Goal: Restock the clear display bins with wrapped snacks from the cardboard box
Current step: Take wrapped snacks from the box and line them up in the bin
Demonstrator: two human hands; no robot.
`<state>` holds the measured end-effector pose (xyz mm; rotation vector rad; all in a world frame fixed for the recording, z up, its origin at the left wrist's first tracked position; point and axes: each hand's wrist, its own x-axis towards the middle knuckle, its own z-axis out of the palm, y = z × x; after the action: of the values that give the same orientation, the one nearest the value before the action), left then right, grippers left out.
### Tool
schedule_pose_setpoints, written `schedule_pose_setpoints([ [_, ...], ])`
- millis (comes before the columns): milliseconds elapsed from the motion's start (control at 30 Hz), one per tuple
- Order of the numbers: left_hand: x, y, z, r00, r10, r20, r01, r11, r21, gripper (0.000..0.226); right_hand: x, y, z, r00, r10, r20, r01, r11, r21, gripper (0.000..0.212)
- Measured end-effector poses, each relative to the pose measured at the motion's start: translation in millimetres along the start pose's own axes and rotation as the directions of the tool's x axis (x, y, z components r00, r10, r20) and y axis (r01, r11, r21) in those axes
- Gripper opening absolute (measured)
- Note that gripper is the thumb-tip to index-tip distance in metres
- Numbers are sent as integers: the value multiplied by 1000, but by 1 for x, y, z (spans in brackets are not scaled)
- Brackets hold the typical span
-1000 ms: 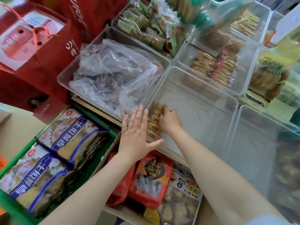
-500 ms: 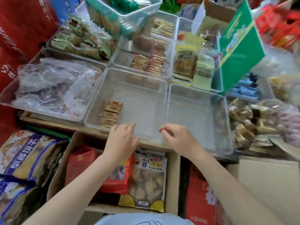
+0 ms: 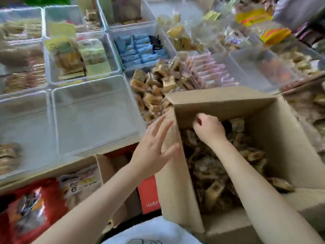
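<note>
Now I've turned from the clear bin (image 3: 95,118), left of my hands, to the cardboard box (image 3: 177,187): my right hand (image 3: 209,128) curls down among its wrapped snacks (image 3: 211,166), grip unclear, while my left hand (image 3: 153,150) hovers spread beside the box wall. Next handful coming.

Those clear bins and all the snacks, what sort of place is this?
Most likely a snack shop's display counter being restocked. Rows of clear bins hold sorted wrapped snacks, and a person's right hand reaches into a cardboard box full of more.
</note>
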<state>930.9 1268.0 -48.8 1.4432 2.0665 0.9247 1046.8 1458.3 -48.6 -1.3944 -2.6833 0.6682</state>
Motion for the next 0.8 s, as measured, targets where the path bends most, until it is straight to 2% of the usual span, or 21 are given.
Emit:
schedule_pose_setpoints([
  [33, 6, 5, 10, 1000, 30, 1, -30, 1000, 7, 68, 9, 15, 2, 998, 52, 44, -49, 997, -65, 16],
  [100, 16, 10, 23, 1000, 27, -2, -27, 999, 29, 69, 24, 44, 9, 975, 198, 103, -174, 964, -203, 39],
  [167, 20, 12, 29, 1000, 1, -19, 0, 999, 46, 67, 36, 70, 19, 924, 333, 191, -276, 922, -271, 58],
  [233, 18, 11, 29, 999, -7, -34, 9, 997, 75, 65, 40, 91, 31, 894, 327, 306, -246, 930, -274, 69],
  [267, 17, 9, 29, 999, -8, -38, 12, 996, 87, 65, 40, 99, 36, 891, 294, 346, -201, 938, -282, 70],
  [333, 15, 9, 28, 999, -21, -33, 24, 995, 99, 64, 40, 108, 43, 911, 238, 338, -126, 939, -321, 65],
  [433, 14, 13, 29, 999, -46, -21, 48, 995, 85, 66, 45, 104, 36, 921, 257, 292, -155, 931, -331, 51],
  [500, 15, 16, 28, 998, -55, -7, 56, 995, 85, 66, 50, 97, 20, 905, 267, 331, -169, 940, -296, 49],
  [567, 15, 14, 23, 999, -48, 17, 47, 995, 85, 65, 50, 90, -4, 877, 210, 433, -156, 975, -157, 47],
  [633, 13, 7, 14, 999, -37, 24, 35, 997, 76, 65, 42, 78, -28, 840, 85, 536, -180, 975, 128, 43],
  [667, 10, 1, 9, 998, -56, 11, 55, 996, 64, 65, 35, 69, -38, 815, -3, 579, -205, 933, 295, 42],
  [733, 0, -16, -4, 987, -160, -29, 161, 986, 41, 66, 20, 42, -55, 758, -200, 621, -264, 776, 573, 37],
  [800, -15, -40, -22, 959, -275, -68, 278, 959, 45, 65, 7, 5, -64, 685, -372, 626, -317, 621, 717, 38],
])
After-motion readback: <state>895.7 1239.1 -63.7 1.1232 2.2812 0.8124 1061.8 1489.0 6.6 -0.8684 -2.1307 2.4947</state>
